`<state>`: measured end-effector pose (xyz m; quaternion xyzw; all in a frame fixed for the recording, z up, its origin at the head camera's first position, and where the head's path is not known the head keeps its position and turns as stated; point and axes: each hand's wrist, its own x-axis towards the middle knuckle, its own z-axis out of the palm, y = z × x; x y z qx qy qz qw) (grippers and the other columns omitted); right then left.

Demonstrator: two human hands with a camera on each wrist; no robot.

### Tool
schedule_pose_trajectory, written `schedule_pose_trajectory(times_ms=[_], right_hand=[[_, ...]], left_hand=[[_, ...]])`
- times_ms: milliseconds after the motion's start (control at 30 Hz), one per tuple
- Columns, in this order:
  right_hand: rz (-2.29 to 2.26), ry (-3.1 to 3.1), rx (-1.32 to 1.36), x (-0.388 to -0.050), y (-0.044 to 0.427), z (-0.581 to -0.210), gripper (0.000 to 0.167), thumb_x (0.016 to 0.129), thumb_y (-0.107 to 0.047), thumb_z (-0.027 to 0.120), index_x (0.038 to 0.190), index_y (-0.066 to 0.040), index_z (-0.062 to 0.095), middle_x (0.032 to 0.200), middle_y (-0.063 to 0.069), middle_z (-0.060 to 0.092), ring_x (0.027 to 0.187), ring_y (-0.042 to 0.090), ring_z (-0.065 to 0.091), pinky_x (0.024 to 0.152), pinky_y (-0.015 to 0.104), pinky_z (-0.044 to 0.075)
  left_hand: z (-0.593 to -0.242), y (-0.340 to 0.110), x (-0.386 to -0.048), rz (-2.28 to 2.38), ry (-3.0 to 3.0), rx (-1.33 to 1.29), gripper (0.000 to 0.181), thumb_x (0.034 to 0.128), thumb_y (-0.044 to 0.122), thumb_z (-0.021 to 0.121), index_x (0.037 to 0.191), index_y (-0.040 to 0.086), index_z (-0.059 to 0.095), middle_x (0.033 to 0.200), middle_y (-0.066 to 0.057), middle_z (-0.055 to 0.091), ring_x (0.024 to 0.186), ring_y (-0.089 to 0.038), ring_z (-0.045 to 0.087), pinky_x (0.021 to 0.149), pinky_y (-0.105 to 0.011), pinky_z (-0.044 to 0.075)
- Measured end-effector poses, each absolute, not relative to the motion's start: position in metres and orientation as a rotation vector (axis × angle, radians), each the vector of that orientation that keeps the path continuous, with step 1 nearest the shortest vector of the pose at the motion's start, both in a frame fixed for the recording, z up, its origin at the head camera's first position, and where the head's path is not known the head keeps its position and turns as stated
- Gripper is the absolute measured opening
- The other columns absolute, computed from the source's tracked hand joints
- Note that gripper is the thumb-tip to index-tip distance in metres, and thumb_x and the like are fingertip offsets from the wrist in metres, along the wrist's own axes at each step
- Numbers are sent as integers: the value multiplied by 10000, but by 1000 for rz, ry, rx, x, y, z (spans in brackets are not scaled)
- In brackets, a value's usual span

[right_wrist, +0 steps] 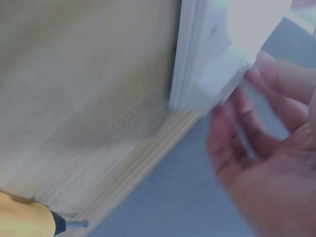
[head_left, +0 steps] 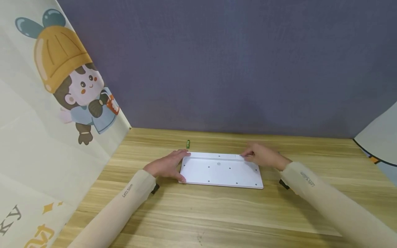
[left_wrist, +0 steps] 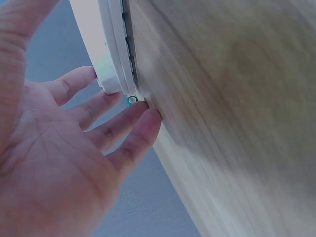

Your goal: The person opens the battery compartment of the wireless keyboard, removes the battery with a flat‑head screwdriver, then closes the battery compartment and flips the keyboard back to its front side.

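Note:
A white keyboard lies face down on the wooden table, its screw-dotted underside up and a raised strip along the far edge. My left hand holds its left end, thumb at the near corner and fingers at the far one; in the left wrist view, fingertips touch the corner. At the right part of the raised strip, my right hand has bent fingers against the keyboard, beside a small dark spot. Whether they pinch something there is hidden. Beyond the left corner lies a small green battery.
A screwdriver with a yellow handle lies near the table edge in the right wrist view. Behind the table rises a dark blue-grey panel. A pale curtain with a cartoon figure hangs at the left.

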<state>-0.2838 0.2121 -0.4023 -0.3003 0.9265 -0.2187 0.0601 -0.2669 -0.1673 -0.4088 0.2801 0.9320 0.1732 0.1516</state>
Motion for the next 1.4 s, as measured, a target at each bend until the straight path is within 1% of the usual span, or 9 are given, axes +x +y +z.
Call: schedule_pose_trajectory(times_ms=[67,133,267,367,500,800,1000,1133,1400], right_hand=[[-563,2851,-895,-269,207,-403,349,883,-191,679,1177,-4,652,1104,136,578,1008,323,527,851,476,444],[-457,2859,-881,-255,201,-404,568,889,-310,664,1309,45,524,1297,204,483,1190,391,421,966,546,348],[-291,2859,-850,-236,192,-409,940,848,-551,615,1432,100,270,1455,256,280,1309,426,260,1008,618,238],[-232,2872,-814,-229,187,-411,1068,801,-668,571,1446,104,212,1474,262,226,1323,421,233,995,637,233],[-192,2892,-796,-226,183,-412,1115,776,-713,555,1444,108,207,1468,273,223,1318,421,237,985,631,245],[-160,2902,-787,-226,177,-407,1110,763,-711,577,1423,117,243,1435,282,271,1298,429,263,944,644,266],[-183,2887,-753,-229,172,-406,1247,642,-764,642,1409,134,241,1406,302,284,1283,442,273,943,646,262],[-237,2872,-771,-230,170,-409,1292,590,-726,721,1424,124,218,1421,300,259,1301,442,241,981,660,209],[-304,2824,-865,-238,154,-411,1220,641,-639,755,1445,93,201,1449,275,242,1329,420,207,1031,621,168]], left_hand=[[-409,-167,-267,491,2675,792,1075,619,410,869,1482,128,294,1542,-86,206,1390,-269,192,1080,-430,250],[-409,-168,-267,484,2678,783,1076,619,414,868,1484,134,291,1544,-80,204,1390,-259,192,1079,-420,252],[-410,-168,-267,488,2684,798,1070,621,410,869,1478,119,298,1539,-95,213,1386,-275,201,1077,-433,257],[-410,-168,-267,498,2678,819,1069,625,406,867,1477,104,296,1537,-111,211,1385,-288,201,1077,-442,254],[-410,-167,-266,504,2672,824,1070,629,401,867,1479,102,291,1539,-113,206,1387,-290,192,1082,-440,244],[-410,-168,-266,493,2677,829,1066,635,407,861,1480,98,289,1538,-121,204,1389,-330,173,1093,-471,202],[-410,-169,-266,493,2675,837,1063,640,409,858,1481,99,286,1540,-123,198,1388,-327,176,1089,-468,217],[-410,-170,-266,492,2679,835,1066,638,414,857,1483,104,285,1541,-114,198,1388,-319,182,1087,-465,224],[-411,-170,-266,476,2677,856,1062,648,434,847,1486,107,281,1543,-105,195,1388,-314,183,1086,-461,225]])
